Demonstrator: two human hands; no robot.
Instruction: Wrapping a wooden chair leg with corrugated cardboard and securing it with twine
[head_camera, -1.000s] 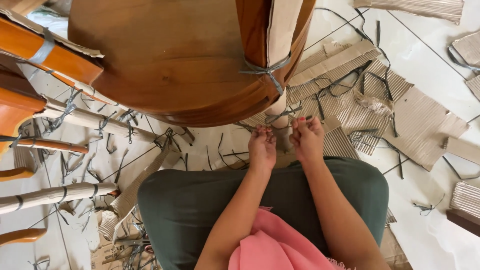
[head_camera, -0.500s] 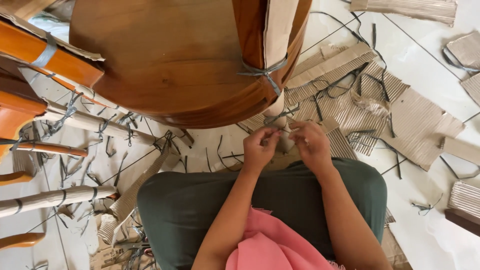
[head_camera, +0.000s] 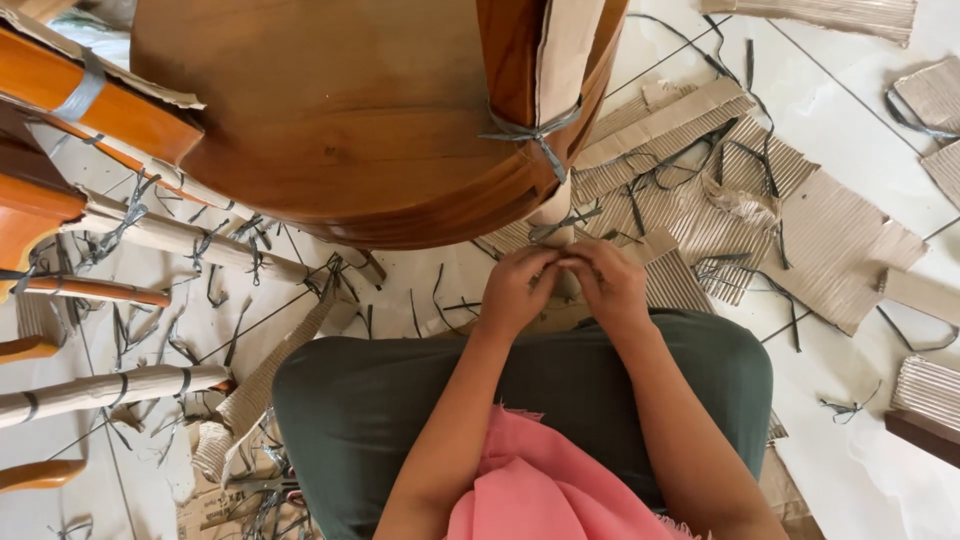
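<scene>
— What's nearest the wooden chair seat (head_camera: 340, 110)?

— Just below its front edge, the left hand (head_camera: 515, 290) and right hand (head_camera: 610, 285) have come together, fingertips touching; a second ago they were apart with fists raised.

— Gripping what?

— Both are pinched shut on the grey strap (head_camera: 562, 222) tied round the cardboard-wrapped leg (head_camera: 555, 205) under the seat. The knot looks drawn tight now.

— Farther out?

— Beyond the seat, corrugated cardboard scraps (head_camera: 800, 230) and cut strap ends litter the tiled floor (head_camera: 850, 120).
</scene>
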